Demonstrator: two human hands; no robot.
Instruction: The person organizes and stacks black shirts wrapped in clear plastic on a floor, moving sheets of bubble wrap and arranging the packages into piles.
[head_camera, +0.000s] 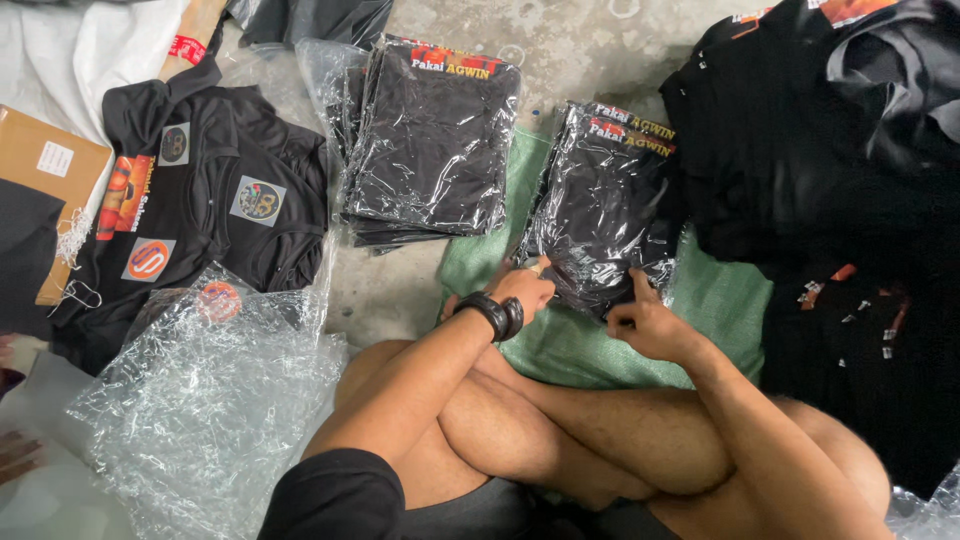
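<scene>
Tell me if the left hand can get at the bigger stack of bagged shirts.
Probably yes: the left hand lies just below the bigger stack, with only bare floor between.

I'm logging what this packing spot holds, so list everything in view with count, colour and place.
Bagged shirt stack: one, black in clear plastic, on the green cloth, under both hands.
Second bagged stack: one, black, on the floor at top centre.
Green cloth: one, under the nearer stack.
Unbagged shirts: a few, black with round and square patches, left.
Loose shirt pile: one, black, right.
Clear plastic bags: a heap, lower left.
Cardboard box: one, brown, left edge.
Wristband: one, black, left wrist.
Left hand: touching the stack's near edge.
Right hand: pinching the stack's wrapper.
</scene>
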